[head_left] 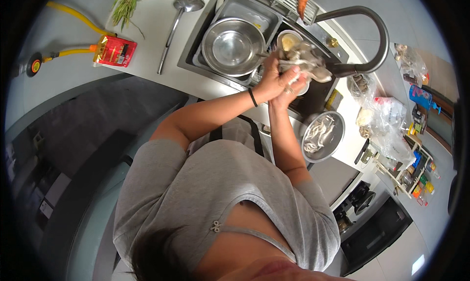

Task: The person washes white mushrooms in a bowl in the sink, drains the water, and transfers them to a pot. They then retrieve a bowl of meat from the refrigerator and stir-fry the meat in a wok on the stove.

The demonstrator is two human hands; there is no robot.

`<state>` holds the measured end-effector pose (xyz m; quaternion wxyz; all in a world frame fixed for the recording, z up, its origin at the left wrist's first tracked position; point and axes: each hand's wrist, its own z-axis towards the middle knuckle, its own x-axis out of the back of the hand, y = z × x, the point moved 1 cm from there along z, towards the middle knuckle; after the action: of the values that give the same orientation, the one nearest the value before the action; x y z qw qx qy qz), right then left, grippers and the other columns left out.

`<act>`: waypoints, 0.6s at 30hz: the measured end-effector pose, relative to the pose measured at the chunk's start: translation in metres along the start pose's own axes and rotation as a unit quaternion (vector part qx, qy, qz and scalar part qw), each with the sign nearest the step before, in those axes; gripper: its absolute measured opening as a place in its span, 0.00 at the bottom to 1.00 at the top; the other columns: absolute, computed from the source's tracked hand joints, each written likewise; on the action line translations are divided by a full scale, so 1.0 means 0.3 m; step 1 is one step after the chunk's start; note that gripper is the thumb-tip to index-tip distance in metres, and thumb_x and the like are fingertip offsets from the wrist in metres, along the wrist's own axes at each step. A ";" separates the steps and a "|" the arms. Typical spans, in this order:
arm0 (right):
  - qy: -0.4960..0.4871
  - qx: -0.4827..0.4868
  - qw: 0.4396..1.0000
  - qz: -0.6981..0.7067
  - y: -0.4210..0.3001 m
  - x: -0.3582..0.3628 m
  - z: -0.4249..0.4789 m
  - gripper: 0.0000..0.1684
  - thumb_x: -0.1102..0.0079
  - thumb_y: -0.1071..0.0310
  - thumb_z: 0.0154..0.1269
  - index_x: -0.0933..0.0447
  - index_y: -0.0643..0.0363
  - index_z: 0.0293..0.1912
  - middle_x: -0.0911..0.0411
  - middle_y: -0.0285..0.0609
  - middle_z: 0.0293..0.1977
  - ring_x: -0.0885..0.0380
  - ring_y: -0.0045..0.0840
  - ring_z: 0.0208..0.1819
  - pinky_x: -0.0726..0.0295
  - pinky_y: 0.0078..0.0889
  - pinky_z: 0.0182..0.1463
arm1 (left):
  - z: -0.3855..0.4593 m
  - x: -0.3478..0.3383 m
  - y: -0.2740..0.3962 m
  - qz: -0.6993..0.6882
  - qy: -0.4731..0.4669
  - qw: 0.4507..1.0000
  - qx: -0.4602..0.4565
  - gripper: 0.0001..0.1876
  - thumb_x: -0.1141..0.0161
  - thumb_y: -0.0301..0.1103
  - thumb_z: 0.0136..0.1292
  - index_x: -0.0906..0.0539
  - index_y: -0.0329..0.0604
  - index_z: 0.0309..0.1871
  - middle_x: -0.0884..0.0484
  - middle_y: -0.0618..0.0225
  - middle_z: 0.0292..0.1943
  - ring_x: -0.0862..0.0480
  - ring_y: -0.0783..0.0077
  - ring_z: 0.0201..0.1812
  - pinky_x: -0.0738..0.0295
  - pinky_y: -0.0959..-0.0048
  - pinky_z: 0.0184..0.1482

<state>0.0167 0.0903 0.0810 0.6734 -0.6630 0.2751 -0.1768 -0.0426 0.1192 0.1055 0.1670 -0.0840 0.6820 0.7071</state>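
A cluster of grey oyster mushrooms (303,59) is held over the sink by both hands. My left hand (273,78) grips it from the left, and a black band circles that wrist. Against it, my right hand (290,94) closes around the pale stem end; some fingers are hidden. To the right, a steel bowl (339,139) contains several pale torn mushroom strips (320,133). Left of the hands, a wide steel basin (233,48) rests over a grey tray (235,5) in the sink. A white bowl (279,38) with something yellowish stands just behind the mushrooms.
A curved faucet (383,35) arches beside the mushrooms. On the right counter lie a yellow-grey sponge (333,99) and plastic bags (389,115). A steel ladle (170,35), a red packet (115,50) and green stalks (125,9) lie left. A carrot (303,2) sits by the rack (290,0).
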 end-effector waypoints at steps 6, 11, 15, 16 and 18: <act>0.052 -0.111 0.992 0.039 0.261 -0.300 -0.007 0.21 0.59 0.51 0.71 0.31 0.60 0.44 0.28 0.39 0.39 0.30 0.23 0.41 0.30 0.28 0.47 | 0.100 0.362 -0.179 0.077 0.086 0.987 0.114 0.26 0.41 0.47 0.62 0.32 0.34 0.52 0.24 0.60 0.48 0.25 0.73 0.46 0.30 0.74 0.50; -0.004 -0.211 0.968 -0.137 0.435 -0.328 -0.012 0.37 0.45 0.50 0.62 0.39 0.67 0.61 0.39 0.57 0.59 0.40 0.40 0.62 0.43 0.33 0.65 | 0.180 0.618 -0.333 0.156 0.034 0.957 0.243 0.30 0.40 0.37 0.61 0.38 0.40 0.64 0.30 0.61 0.56 0.28 0.70 0.54 0.32 0.72 0.55; -0.048 -0.228 0.959 -0.160 0.478 -0.218 -0.053 0.30 0.41 0.64 0.60 0.36 0.66 0.60 0.25 0.52 0.47 0.25 0.30 0.48 0.28 0.25 0.50 | 0.194 0.631 -0.299 0.197 0.020 0.920 0.337 0.38 0.38 0.36 0.56 0.43 0.42 0.68 0.37 0.55 0.63 0.33 0.62 0.60 0.36 0.66 0.58; -0.019 -0.213 0.973 -0.089 0.483 -0.166 -0.067 0.22 0.45 0.69 0.63 0.32 0.65 0.56 0.22 0.47 0.40 0.22 0.24 0.40 0.25 0.22 0.42 | 0.188 0.615 -0.275 0.198 0.026 0.917 0.345 0.36 0.39 0.34 0.57 0.43 0.41 0.68 0.37 0.55 0.63 0.33 0.62 0.61 0.36 0.65 0.58; 0.037 -0.172 0.983 -0.047 0.501 -0.007 -0.051 0.11 0.52 0.73 0.66 0.23 0.64 0.45 0.22 0.43 0.34 0.24 0.19 0.33 0.26 0.19 0.33 | 0.189 0.574 -0.234 0.235 0.048 0.900 0.363 0.30 0.42 0.33 0.60 0.38 0.40 0.65 0.35 0.57 0.62 0.30 0.64 0.58 0.34 0.67 0.56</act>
<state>-0.0131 0.0881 -0.0671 0.5292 -0.7744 0.2945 -0.1831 -0.1719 0.1974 -0.0167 -0.0177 0.1116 0.8985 0.4241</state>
